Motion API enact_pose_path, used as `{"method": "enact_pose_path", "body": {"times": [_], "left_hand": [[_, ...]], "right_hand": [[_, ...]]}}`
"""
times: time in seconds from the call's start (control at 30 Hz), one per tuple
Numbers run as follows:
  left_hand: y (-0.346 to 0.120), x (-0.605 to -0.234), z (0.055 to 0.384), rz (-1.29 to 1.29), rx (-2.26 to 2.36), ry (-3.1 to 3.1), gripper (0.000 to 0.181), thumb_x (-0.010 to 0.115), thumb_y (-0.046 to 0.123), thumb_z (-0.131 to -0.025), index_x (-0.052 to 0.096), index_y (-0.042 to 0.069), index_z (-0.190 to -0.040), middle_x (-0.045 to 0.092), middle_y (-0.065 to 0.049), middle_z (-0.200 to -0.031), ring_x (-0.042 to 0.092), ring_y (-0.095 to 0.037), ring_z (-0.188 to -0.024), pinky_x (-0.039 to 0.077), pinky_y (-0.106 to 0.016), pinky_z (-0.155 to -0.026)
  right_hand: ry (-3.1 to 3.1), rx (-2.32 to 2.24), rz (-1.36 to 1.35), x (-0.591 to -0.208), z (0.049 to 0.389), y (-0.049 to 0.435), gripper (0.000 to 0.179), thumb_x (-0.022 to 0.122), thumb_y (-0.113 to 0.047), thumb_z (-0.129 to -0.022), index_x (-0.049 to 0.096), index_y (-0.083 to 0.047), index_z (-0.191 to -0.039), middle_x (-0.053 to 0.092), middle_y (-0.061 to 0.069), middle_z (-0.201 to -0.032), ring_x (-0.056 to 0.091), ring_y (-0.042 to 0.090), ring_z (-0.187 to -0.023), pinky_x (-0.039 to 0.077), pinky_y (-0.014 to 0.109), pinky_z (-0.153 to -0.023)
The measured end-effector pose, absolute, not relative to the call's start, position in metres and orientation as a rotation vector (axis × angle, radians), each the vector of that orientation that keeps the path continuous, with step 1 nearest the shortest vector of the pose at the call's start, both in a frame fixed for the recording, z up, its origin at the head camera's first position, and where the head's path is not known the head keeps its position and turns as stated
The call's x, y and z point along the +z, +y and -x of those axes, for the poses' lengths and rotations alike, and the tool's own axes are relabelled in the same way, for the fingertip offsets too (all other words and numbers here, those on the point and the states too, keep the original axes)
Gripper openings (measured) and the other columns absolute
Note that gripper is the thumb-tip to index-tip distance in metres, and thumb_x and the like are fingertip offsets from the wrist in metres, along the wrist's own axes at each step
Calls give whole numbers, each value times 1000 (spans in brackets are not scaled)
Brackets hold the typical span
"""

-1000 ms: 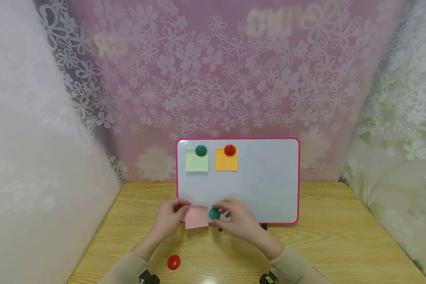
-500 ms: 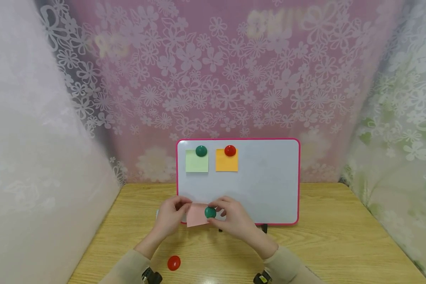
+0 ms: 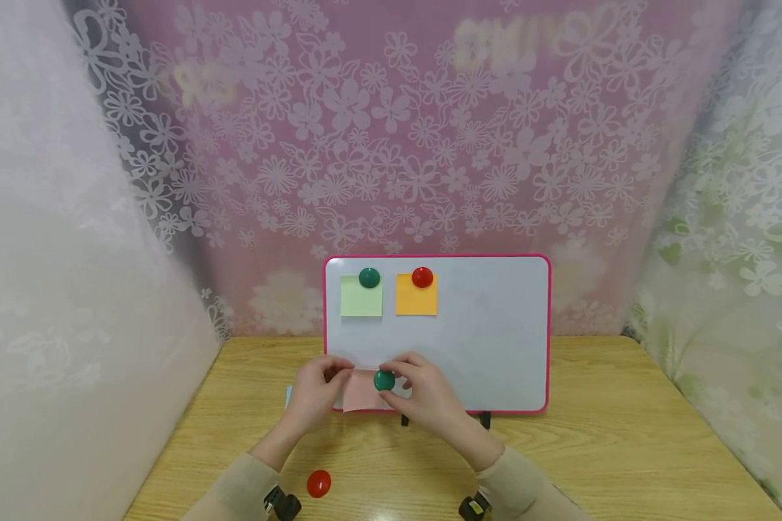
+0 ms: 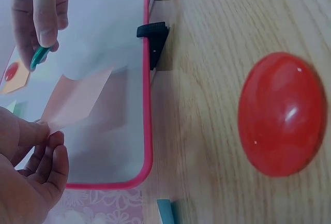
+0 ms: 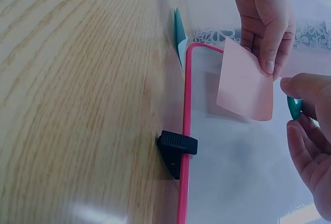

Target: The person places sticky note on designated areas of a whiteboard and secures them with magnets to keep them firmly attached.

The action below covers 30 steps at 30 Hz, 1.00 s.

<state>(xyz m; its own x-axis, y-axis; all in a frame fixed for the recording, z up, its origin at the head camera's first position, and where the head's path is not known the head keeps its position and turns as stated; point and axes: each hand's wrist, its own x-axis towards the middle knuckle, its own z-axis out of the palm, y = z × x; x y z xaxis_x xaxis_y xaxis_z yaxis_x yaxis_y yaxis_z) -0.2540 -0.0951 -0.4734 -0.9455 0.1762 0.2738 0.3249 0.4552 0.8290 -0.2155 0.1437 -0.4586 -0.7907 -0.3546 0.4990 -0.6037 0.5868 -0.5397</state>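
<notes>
My left hand (image 3: 314,389) pinches a pink sticky note (image 3: 360,391) by its upper left corner, holding it in front of the lower left of the whiteboard (image 3: 482,340). In the wrist views the note (image 5: 245,84) stands off the board's surface. A green round magnet (image 3: 384,380) is pinched between thumb and fingers of my right hand (image 3: 430,394), over the note's upper right corner in the head view. The left wrist view shows this magnet (image 4: 39,57) apart from the note. Higher on the board, a green magnet (image 3: 369,278) and a red magnet (image 3: 422,277) hold two notes.
A loose red magnet (image 3: 318,483) lies on the wooden table (image 3: 599,449) by my left forearm. A blue paper (image 5: 179,38) stands beside the board's left end. Black feet (image 5: 176,149) hold the board's lower edge. Patterned curtains (image 3: 417,145) surround the table.
Both hands have risen slightly, with the pink note moving up against the board's lower area. The right hand has brought the green magnet left, from beside the note to in front of its corner.
</notes>
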Motion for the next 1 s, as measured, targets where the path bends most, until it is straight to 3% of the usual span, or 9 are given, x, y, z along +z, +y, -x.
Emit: {"method": "enact_pose_path", "body": {"times": [0.23, 0.7, 1.0], "left_hand": [[-93, -471, 259, 434, -1472, -2551, 7, 76, 8, -101, 81, 12, -104, 70, 3, -92, 62, -18, -82, 56, -28, -72], [-94, -467, 266, 431, -1481, -2530, 8, 75, 4, -100, 81, 9, -102, 72, 1, -88, 63, -16, -79, 55, -30, -71], [-95, -468, 268, 429, -1444, -2517, 7, 77, 5, -99, 80, 8, -105, 70, 1, -87, 62, -15, -77, 54, -28, -68]], "right_hand": [[-2475, 955, -780, -458, 221, 140, 39, 93, -16, -86, 78, -10, -121, 67, -1, -115, 69, 19, -100, 61, 28, -79], [-2453, 834, -816, -459, 231, 130, 38, 92, -16, -88, 79, -8, -123, 67, 0, -115, 67, 18, -101, 60, 30, -90], [-2445, 749, -816, -464, 240, 123, 39, 92, -17, -88, 79, -7, -123, 68, 1, -114, 65, 15, -100, 59, 29, -91]]}}
